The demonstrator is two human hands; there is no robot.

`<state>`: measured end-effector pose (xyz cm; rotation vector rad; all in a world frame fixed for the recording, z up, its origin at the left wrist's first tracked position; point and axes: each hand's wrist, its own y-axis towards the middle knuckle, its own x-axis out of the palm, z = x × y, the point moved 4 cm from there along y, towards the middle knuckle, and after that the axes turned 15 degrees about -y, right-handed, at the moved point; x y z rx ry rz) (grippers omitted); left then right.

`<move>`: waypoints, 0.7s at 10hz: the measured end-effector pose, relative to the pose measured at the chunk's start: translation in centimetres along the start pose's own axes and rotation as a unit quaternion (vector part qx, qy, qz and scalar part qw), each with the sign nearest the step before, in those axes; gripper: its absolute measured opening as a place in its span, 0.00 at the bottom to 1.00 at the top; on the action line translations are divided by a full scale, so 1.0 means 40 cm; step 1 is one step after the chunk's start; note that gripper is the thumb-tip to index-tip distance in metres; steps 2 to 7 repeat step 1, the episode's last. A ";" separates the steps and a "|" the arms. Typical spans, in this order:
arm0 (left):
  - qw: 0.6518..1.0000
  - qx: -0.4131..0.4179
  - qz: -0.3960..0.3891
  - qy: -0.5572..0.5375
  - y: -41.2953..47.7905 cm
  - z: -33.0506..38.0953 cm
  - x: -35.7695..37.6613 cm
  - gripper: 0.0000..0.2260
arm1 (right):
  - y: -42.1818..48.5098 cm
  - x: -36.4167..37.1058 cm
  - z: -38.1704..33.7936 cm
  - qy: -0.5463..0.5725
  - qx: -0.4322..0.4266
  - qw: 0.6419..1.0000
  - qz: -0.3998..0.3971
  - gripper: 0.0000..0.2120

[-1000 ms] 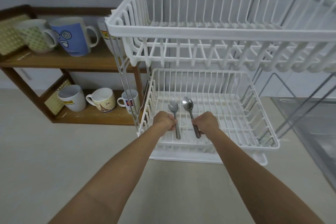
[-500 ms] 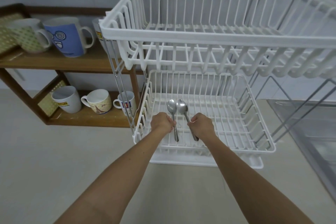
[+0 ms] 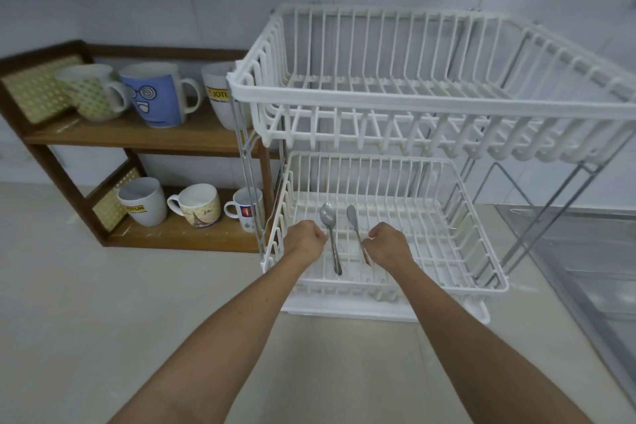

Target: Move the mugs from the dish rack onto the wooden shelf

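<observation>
Okay, I see both hands down in the lower basket [image 3: 475, 241] of the white dish rack [image 3: 344, 101]. Left hand [image 3: 304, 240] is curled shut just left of a spoon [image 3: 329, 234] lying on the basket floor; I can't tell if it touches the spoon. Right hand [image 3: 390, 244] is clamped on the handle of a second spoon [image 3: 354, 222], bowl tilted on edge, pointing away from me. Upper basket [image 3: 430, 55] of the rack holds nothing I can make out, and no mugs sit in either basket.

Mugs are all on the wooden shelf [image 3: 144, 139], left of the rack. Top board: green patterned mug [image 3: 91, 93], blue cartoon mug [image 3: 155, 95], and a white mug [image 3: 220, 96] partly hidden behind the rack's corner. Bottom board: white logo mug [image 3: 142, 200], cream printed mug [image 3: 198, 205], small white mug [image 3: 245, 210] just beside the rack frame. Steel sink [image 3: 592, 272] lies right of the rack.
</observation>
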<state>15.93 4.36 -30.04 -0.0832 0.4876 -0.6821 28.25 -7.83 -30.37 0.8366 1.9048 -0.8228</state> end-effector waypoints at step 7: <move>0.998 0.057 0.000 0.040 -0.037 0.020 -0.035 0.10 | -0.048 -0.024 -0.013 -0.006 0.002 1.000 0.024 0.13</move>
